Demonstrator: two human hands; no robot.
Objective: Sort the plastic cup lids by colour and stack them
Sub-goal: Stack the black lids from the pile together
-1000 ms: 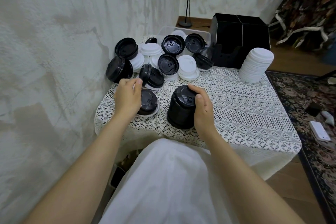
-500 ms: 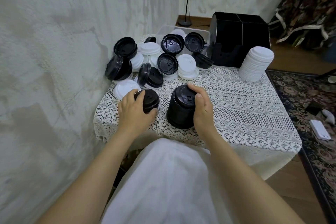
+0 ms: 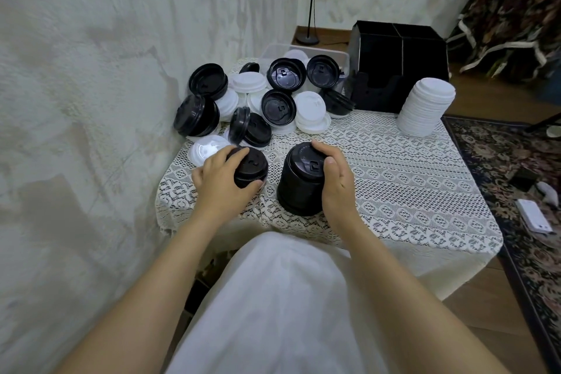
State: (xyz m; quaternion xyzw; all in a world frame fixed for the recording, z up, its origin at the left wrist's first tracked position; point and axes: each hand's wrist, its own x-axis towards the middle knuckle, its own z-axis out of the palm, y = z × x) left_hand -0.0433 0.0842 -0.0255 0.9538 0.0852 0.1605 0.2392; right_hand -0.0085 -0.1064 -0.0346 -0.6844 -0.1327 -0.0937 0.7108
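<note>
Head view looked down on a small table draped in a white lace tablecloth (image 3: 394, 179), set against a rough pale wall. At its far edge stood a black divided box (image 3: 397, 70), and left of it lay a loose heap of round black and white plastic cup lids (image 3: 273, 100), some flat and some tipped on edge, spilling in front of a clear plastic tub (image 3: 273, 50). A tall, slightly leaning stack of white plastic lids (image 3: 425, 106) stood at the far right of the cloth, well apart from the heap. Near the front edge sat a stack of black plastic lids (image 3: 299, 188). The right hand (image 3: 337, 182) clasped it, fingers curled round the far rim and thumb lying on the top lid. Just beside it, the left hand (image 3: 221, 182) grasped a short pile of black lids (image 3: 253, 167), fingers wrapped over the back and thumb under the near side; whether that pile touched the cloth could not be told. A single white lid (image 3: 203, 150) lay flat behind the left hand's knuckles.
</note>
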